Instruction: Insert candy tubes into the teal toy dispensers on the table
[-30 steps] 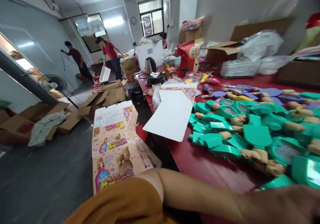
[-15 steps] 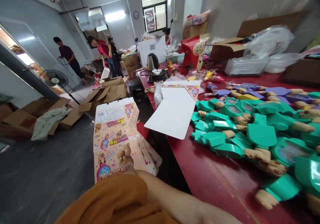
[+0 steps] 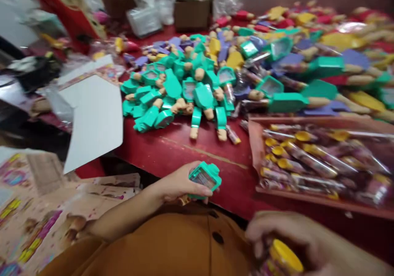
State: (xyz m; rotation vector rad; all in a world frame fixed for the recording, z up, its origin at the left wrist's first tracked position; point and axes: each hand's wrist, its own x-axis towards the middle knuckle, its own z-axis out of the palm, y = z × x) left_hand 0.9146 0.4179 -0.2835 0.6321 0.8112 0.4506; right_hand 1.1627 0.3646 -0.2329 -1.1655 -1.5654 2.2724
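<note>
My left hand (image 3: pixel 177 185) is closed round a green plastic toy (image 3: pixel 212 171) with a window in its face, close to my body at the table's front edge. A tan end pokes out below my fingers. At the lower right, my blurred right hand (image 3: pixel 286 228) curls round a tube with a yellow cap (image 3: pixel 287 256); most of the tube is hidden. Beyond my hands lies a heap of green toys (image 3: pixel 172 85) with tan bear-like ends. To the right, a pinkish tray (image 3: pixel 254 144) contains several clear tubes with yellow caps (image 3: pixel 310 159).
Purple, yellow and red toys (image 3: pixel 338 42) spread across the back of the red table (image 3: pixel 147 146). A white card sheet (image 3: pixel 95 116) overhangs its left edge. Printed bear cartons (image 3: pixel 43 214) lie at lower left. A brown box (image 3: pixel 193 15) stands at the back.
The view has swung right and down, from the room to the table. Both hands have come into sight, holding the green toy and the yellow-capped tube; before, only one arm showed.
</note>
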